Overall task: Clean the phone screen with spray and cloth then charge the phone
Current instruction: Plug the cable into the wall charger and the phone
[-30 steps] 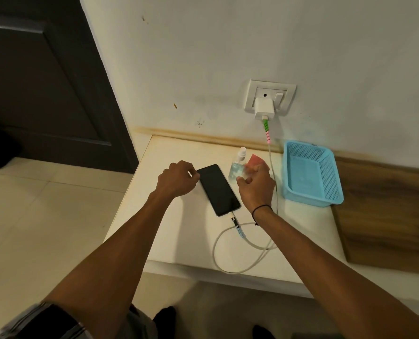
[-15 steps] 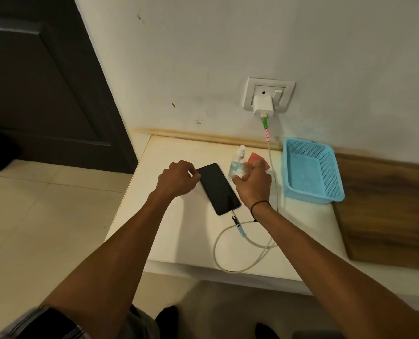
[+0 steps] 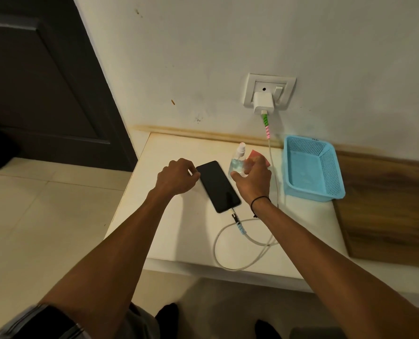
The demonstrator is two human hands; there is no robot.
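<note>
- A person stands at a pale table (image 3: 174, 236) set against a white wall, seen from a head camera looking down along both bare forearms.
- The phone (image 3: 218, 186) lies flat, screen up and dark, near the middle of the table, angled with its top toward the back-left corner. Lying flat leaves the glass exposed for spraying and wiping.
- The left hand (image 3: 176, 177) is at the phone's top-left corner, fingers curled under, touching or just beside its edge. Whether it pinches the phone cannot be told; it looks placed to steady it.
- The right hand (image 3: 252, 178) curls round the lower body of a small clear spray bottle (image 3: 237, 160) standing just right of the phone. The white nozzle stays uncovered on top, so the grip seems meant for lifting and pumping.
- A red cloth (image 3: 255, 154) lies behind the right hand toward the back edge, mostly hidden, within reach for wiping.
- A white cable (image 3: 240, 265) is already in the phone's bottom end. It loops toward the front edge, then runs back up to a charger (image 3: 263, 102) in the wall socket (image 3: 269, 92).
- A blue basket (image 3: 311, 167) sits near the back-right corner.
- Judgement: cleaning has barely begun, with spraying likely the step in hand.
</note>
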